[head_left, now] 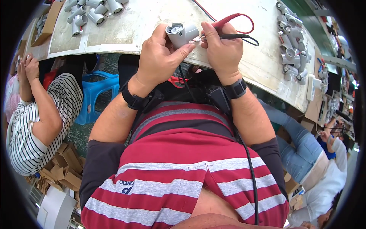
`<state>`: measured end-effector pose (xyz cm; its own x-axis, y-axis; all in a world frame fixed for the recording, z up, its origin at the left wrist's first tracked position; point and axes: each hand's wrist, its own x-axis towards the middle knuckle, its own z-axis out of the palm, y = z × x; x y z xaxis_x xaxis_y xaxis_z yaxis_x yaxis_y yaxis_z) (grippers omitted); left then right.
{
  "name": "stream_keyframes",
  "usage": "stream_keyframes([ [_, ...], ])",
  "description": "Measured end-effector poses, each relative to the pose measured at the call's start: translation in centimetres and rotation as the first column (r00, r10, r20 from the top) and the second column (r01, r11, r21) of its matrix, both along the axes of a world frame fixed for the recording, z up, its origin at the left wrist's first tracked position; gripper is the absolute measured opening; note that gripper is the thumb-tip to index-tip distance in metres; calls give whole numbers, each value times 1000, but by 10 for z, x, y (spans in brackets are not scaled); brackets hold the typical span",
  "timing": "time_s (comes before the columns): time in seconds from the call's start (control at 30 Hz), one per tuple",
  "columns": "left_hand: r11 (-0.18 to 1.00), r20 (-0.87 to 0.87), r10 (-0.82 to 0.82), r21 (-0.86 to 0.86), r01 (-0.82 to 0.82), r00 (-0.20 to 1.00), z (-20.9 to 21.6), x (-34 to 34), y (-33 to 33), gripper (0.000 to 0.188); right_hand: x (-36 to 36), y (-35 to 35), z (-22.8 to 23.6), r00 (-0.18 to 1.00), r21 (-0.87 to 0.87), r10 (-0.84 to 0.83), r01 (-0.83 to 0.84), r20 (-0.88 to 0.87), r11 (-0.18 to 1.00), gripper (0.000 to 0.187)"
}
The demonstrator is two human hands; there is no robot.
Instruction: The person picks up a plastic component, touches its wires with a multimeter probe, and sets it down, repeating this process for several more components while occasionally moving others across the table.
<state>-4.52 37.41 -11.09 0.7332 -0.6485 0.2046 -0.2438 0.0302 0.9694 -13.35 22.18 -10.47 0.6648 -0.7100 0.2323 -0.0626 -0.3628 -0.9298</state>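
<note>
My left hand (158, 57) is closed around a grey, T-shaped plastic housing (187, 34) with a round, fan-like part inside its open end. My right hand (225, 55) grips two test probes together, a red probe (226, 20) above a black probe (231, 36). Their tips point left, toward thin leads (196, 39) beside the housing, close to my left thumb. Whether the tips touch metal is too small to make out. Both hands are over the front edge of the worktable (152, 23).
Several grey housings (96, 16) lie at the far left, and more housings (291, 42) are piled at the right. Left, a person in a striped shirt (42, 122) sits near a blue stool (97, 91). Another person in jeans (299, 145) is at the right. Cardboard boxes (68, 164) stand lower left.
</note>
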Motion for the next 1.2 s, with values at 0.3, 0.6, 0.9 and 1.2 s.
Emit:
stream_keyframes([
  [0.3,1000,44,16,-11,-16,999,-4,4,-1,38,4,-2,5,1000,9,16,-16,-13,1000,16],
  [0.6,1000,43,29,8,-29,999,-3,6,1,40,6,6,14,1000,222,-7,5,6,975,14],
  [0.9,991,94,40,122,-51,995,16,5,4,39,6,2,9,1000,218,-3,-1,18,976,14],
  [1.2,991,11,61,117,-62,998,14,8,1,44,8,4,11,1000,209,12,-15,20,978,17],
])
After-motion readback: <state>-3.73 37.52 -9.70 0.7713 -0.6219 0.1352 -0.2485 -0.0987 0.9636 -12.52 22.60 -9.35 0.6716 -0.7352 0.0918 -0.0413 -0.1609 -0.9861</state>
